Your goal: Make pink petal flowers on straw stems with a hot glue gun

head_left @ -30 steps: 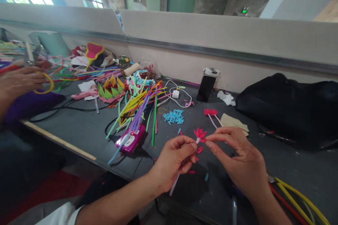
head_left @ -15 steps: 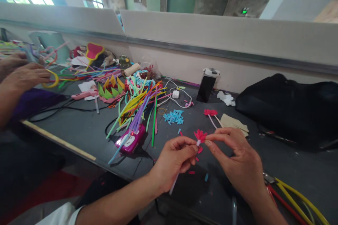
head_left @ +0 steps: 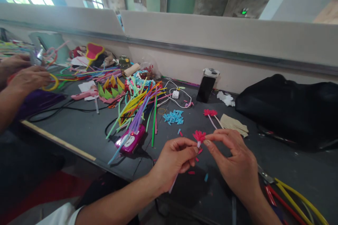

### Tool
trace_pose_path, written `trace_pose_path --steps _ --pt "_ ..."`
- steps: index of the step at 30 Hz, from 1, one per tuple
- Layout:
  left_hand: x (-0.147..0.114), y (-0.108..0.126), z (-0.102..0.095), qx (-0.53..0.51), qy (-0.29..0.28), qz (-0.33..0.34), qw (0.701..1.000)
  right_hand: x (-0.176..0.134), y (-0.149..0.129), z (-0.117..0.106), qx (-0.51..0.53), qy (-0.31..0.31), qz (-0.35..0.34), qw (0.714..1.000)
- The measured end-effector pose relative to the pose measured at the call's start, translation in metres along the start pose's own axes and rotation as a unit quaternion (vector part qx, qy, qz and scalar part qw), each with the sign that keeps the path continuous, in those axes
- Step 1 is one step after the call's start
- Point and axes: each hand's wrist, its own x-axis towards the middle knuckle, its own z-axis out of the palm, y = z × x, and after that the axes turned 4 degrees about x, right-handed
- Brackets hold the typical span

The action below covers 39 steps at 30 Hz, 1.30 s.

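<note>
A small red pipe-cleaner flower on a pale lilac stem stands upright between my two hands. My left hand pinches the stem just under the petals, and the stem's lower end sticks out below the palm. My right hand has thumb and index finger closed at the flower's right edge; whether a petal is between them is hard to see. Short red pieces and a blue piece lie on the table beneath. Two finished-looking red flowers with pale stems rest behind my right hand.
A pile of blue pieces lies ahead, beside long coloured pipe cleaners and a purple device. Pliers are at right, a black bag behind them. A phone leans upright. At left, another person's hands hold scissors.
The flower head has tilted slightly left, and my right hand has shifted a little left with it. The co-worker's hands have moved slightly.
</note>
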Motion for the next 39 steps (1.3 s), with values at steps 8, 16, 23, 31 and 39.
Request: trace_pose_path --steps 8,16,23,31,39 --pt "0.0001 -0.0009 -0.0003 0.010 0.006 -0.003 1.000 -0.0019 0.0003 0.0021 0.009 0.008 0.008 1.000" --pt "0.0018 -0.0012 -0.0012 0.002 -0.004 0.005 1.000 -0.0007 -0.0013 -0.0003 0.021 0.007 0.014 1.000" --pt "0.0046 -0.0016 -0.0038 -0.038 -0.028 -0.020 0.999 0.0000 -0.0011 -0.0066 0.025 0.042 0.037 0.998" --pt "0.0054 -0.0010 -0.0072 -0.053 -0.044 -0.027 0.997 0.0007 -0.0027 -0.0034 0.023 0.021 -0.019 0.999" --pt "0.0013 0.0002 -0.0009 -0.014 -0.034 -0.017 0.999 0.0003 -0.0006 -0.0008 -0.004 0.005 -0.038 0.999"
